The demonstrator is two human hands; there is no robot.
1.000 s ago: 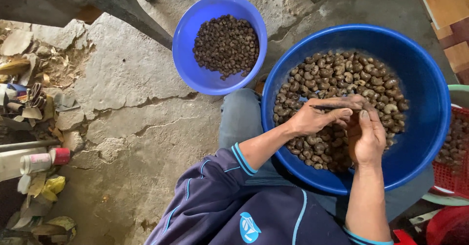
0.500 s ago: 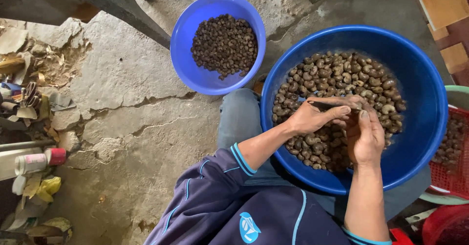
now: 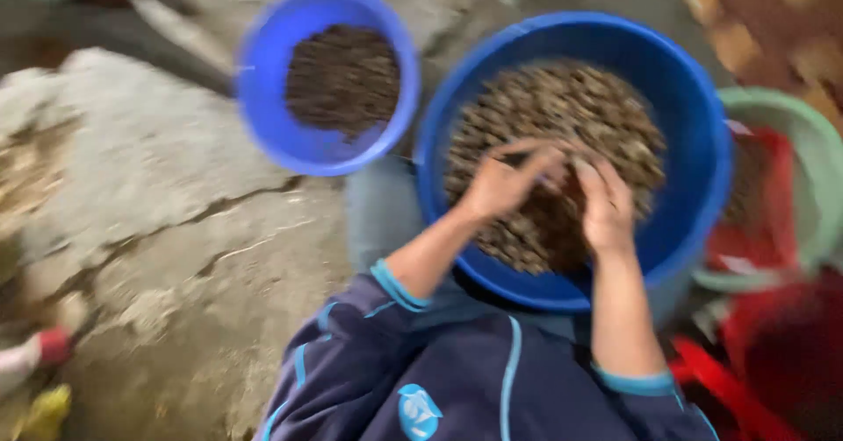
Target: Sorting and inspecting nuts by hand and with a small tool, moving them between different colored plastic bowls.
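A: Where were your hands at that moment?

B: Both were over the large blue basin [image 3: 702, 142] resting on your lap, right above the heap of brown nuts [image 3: 562, 133] that filled it. Your left hand [image 3: 500, 182] sat near the middle of the heap with its fingers curled, and your right hand [image 3: 606, 208] was just beside it, fingers bent downward.

A: Were they gripping anything?

B: You can't tell. The view was badly smeared by motion, so whether either hand had hold of a nut or a tool is lost in the blur.

A: What else lay around you?

B: A smaller blue bowl [image 3: 263, 98] of darker pieces [image 3: 342, 76] stood on the cracked concrete floor [image 3: 158, 195], just left of the basin. A green-rimmed tub [image 3: 817, 142] with a red basket [image 3: 773, 221] in it stood at your right.
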